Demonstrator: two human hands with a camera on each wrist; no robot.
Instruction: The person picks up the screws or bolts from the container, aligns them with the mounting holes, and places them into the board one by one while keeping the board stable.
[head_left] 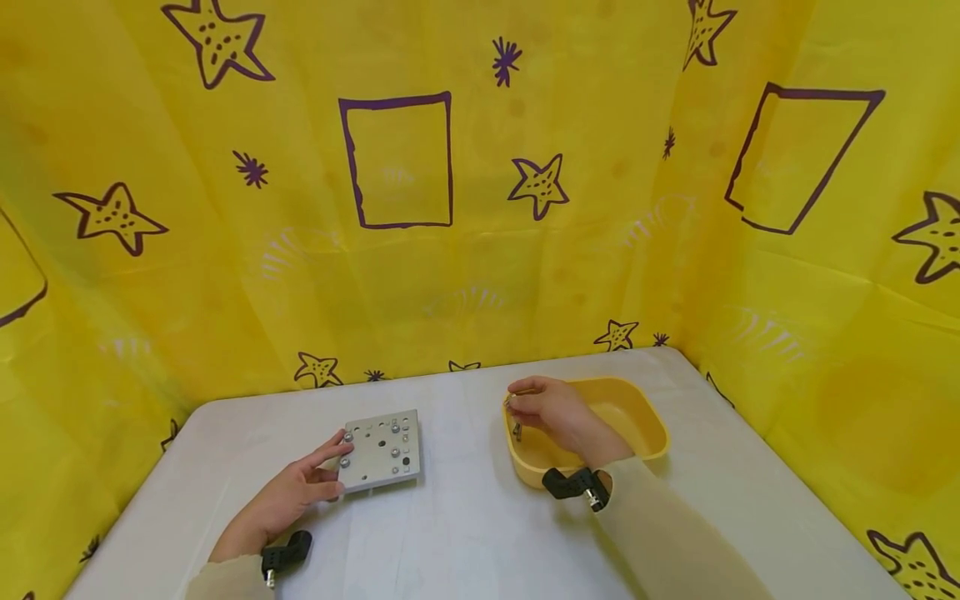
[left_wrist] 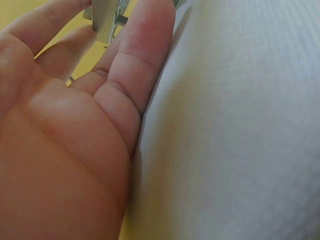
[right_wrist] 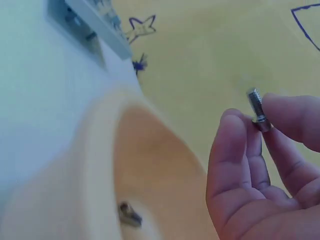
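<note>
A square silver metal plate [head_left: 377, 465] with holes and several bolts set in it lies at the left of the table. My left hand [head_left: 300, 483] grips its left edge, fingertips on top beside the bolt heads. In the left wrist view only a corner of the plate [left_wrist: 103, 19] shows past the fingers. Over the left rim of a yellow bin [head_left: 654, 429], my right hand [head_left: 558, 414] pinches a small metal bolt [right_wrist: 256, 104] between thumb and fingers, its threaded end pointing up in the right wrist view. Another bolt [right_wrist: 130, 215] shows inside the bin, blurred.
A white-covered table [head_left: 465, 533] bears the plate and the bin. Yellow curtains [head_left: 480, 275] with drawn stars and frames enclose the back and sides. The bin's wall stands up beneath my right hand.
</note>
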